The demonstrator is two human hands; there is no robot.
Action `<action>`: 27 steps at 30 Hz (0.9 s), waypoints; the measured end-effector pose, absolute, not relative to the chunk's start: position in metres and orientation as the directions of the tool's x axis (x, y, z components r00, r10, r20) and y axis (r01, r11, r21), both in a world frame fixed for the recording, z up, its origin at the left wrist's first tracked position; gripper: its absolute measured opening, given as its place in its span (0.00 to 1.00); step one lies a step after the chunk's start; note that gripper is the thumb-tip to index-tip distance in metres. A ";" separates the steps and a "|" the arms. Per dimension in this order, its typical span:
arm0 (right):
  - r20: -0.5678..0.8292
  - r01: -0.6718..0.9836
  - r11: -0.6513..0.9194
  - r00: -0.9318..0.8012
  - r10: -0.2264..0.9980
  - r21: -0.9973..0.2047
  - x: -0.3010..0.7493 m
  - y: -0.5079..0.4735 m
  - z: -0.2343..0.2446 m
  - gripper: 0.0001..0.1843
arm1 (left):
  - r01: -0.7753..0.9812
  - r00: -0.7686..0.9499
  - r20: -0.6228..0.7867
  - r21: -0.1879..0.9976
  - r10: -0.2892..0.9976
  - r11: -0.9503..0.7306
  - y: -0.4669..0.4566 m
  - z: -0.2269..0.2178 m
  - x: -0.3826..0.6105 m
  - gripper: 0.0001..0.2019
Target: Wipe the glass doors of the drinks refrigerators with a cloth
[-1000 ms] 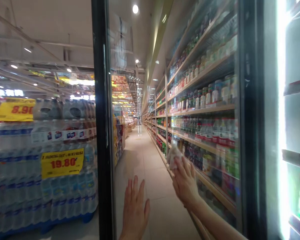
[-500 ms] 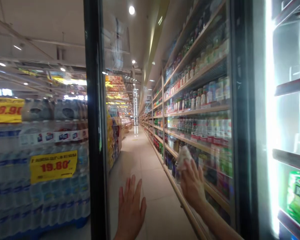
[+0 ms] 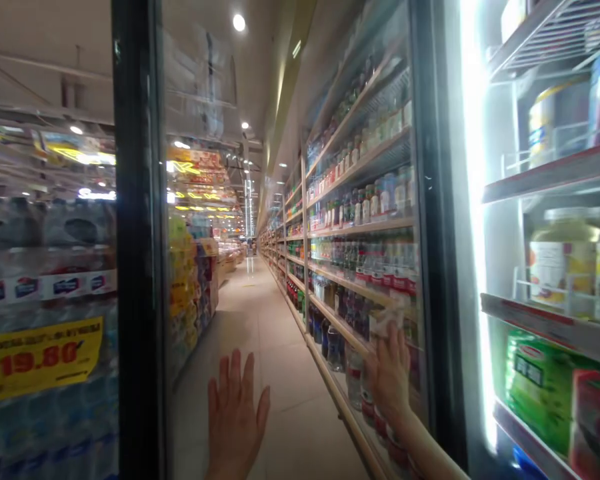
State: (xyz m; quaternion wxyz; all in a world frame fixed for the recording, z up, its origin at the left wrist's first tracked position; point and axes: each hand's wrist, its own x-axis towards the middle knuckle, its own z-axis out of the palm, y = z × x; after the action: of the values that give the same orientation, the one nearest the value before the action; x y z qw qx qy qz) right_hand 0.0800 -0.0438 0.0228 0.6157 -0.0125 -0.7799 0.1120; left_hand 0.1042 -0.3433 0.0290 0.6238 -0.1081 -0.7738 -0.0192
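Note:
A tall glass door (image 3: 215, 193) in a black frame stands in front of me. My left hand (image 3: 235, 420) is flat with fingers spread, palm toward the glass at the lower left; whether it touches the pane cannot be told. My right hand (image 3: 391, 373) holds a crumpled whitish cloth (image 3: 386, 320) against the pane at the lower right, near the door's right frame bar (image 3: 437, 267). The cloth and right fingers are smeared by motion. Long drink shelves (image 3: 360, 230) and an aisle floor (image 3: 245, 313) show in the glass.
At the right is a lit cooler with wire shelves (image 3: 550, 173), yellowish bottles (image 3: 563, 260) and a green package (image 3: 537, 387). Stacked bottled water (image 3: 50, 427) with a yellow price sign (image 3: 40, 360) stands on the left, beyond the black door bar (image 3: 137, 267).
My view has turned right, so the door and water stack shift left and more of the cooler shows. My right hand has slid the cloth rightward across the glass, nearer the right frame bar.

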 end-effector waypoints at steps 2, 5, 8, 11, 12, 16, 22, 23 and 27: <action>0.956 -0.192 0.981 -0.286 -0.064 0.009 0.079 -0.033 0.020 0.17 | 0.201 -0.196 0.969 -0.110 0.150 0.973 -0.345 0.029 0.104 0.32; 0.967 -0.025 0.982 -0.176 0.182 -0.190 0.074 -0.017 0.016 0.18 | 0.228 -0.182 0.967 -0.134 0.178 0.964 -0.345 0.029 0.104 0.32; 0.960 0.019 0.965 -0.099 0.262 -0.262 0.073 -0.022 0.012 0.22 | 0.223 -0.173 0.971 -0.127 0.167 0.966 -0.344 0.030 0.105 0.32; 0.966 -0.206 0.974 -0.220 -0.139 0.093 0.074 -0.040 0.017 0.18 | 0.205 -0.178 0.968 -0.138 0.175 0.969 -0.346 0.029 0.104 0.33; 0.963 -0.241 0.964 -0.214 -0.165 0.112 0.074 -0.045 0.023 0.18 | 0.202 -0.178 0.965 -0.153 0.190 0.967 -0.346 0.028 0.104 0.33; 0.956 -0.182 0.940 -0.002 0.292 -0.287 0.069 -0.064 0.061 0.23 | 0.177 -0.176 0.963 -0.175 0.207 0.968 -0.347 0.025 0.106 0.34; 0.959 -0.387 0.904 -0.135 -0.249 0.181 0.072 -0.095 0.071 0.22 | 0.191 -0.193 0.952 -0.203 0.239 0.960 -0.359 0.033 0.113 0.33; 0.977 -0.355 0.927 -0.121 -0.174 0.121 0.070 -0.088 0.072 0.22 | 0.195 -0.180 0.958 -0.189 0.225 0.962 -0.363 0.037 0.114 0.33; 0.934 -0.199 0.920 0.047 0.353 -0.338 0.059 -0.048 0.080 0.25 | 0.162 -0.144 0.985 -0.074 0.098 0.984 -0.373 0.056 0.111 0.33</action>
State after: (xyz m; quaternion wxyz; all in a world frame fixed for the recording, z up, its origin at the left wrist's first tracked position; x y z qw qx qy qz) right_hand 0.0592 -0.0479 0.0801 0.7212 -0.0583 -0.6633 0.1913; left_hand 0.1110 -0.3732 0.0562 0.6486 -0.0862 -0.7559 -0.0247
